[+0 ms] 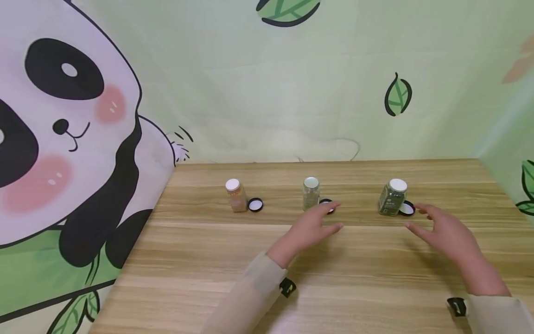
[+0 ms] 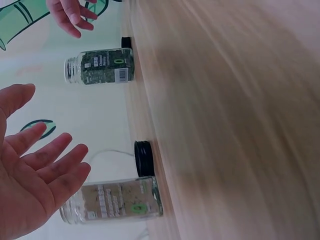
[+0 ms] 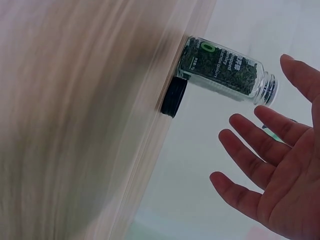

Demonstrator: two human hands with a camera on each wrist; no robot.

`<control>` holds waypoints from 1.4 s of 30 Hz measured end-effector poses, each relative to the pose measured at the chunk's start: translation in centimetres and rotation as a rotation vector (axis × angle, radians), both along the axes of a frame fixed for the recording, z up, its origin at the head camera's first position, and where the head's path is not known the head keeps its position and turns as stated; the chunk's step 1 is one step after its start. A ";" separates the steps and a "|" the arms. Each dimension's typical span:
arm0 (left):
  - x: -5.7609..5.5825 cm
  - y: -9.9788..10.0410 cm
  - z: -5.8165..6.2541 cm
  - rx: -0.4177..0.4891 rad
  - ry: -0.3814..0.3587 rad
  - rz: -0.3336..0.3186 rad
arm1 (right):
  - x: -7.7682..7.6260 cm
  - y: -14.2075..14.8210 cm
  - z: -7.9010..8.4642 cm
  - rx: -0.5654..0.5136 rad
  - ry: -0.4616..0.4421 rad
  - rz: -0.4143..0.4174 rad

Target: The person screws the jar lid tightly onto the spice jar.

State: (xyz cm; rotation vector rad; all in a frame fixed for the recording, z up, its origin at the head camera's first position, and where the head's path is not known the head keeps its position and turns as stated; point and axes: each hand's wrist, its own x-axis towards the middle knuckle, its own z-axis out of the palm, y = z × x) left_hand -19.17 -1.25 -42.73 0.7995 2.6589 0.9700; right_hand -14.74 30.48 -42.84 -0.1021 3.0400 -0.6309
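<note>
My left hand [image 1: 306,232] hovers above the table, nearest the middle spice jar [image 1: 310,197] and its black lid [image 1: 329,211]. The left wrist view shows this hand's fingers spread, with tan contents in that labelled jar [image 2: 122,200]. My right hand [image 1: 452,236] is held just right of a glass jar of dried green herbs [image 1: 391,199]. Beside that jar lies a black lid [image 1: 407,208], its white inside facing up. In the right wrist view, the fingers are loosely extended and apart from the herb jar [image 3: 222,70]. Neither hand holds anything.
A third jar with orange-pink contents [image 1: 238,197] stands at the left of the row, a black-rimmed lid [image 1: 255,205] on its right. All stand towards the back of a wooden table [image 1: 187,273]. Behind it hangs a green cloth backdrop [image 1: 250,93] with a panda print.
</note>
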 end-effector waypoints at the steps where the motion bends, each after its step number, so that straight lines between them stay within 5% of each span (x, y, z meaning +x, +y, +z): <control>1: -0.1 0.2 0.0 0.004 0.008 -0.004 | 0.0 0.1 0.0 -0.001 0.002 0.001; 21: -2.0 2.6 1.0 0.067 -0.012 -0.001 | -1.4 1.2 -0.3 -0.008 -0.017 -0.012; 42: -3.3 5.9 0.8 0.014 0.033 -0.018 | -3.7 1.6 -0.1 -0.043 -0.088 -0.009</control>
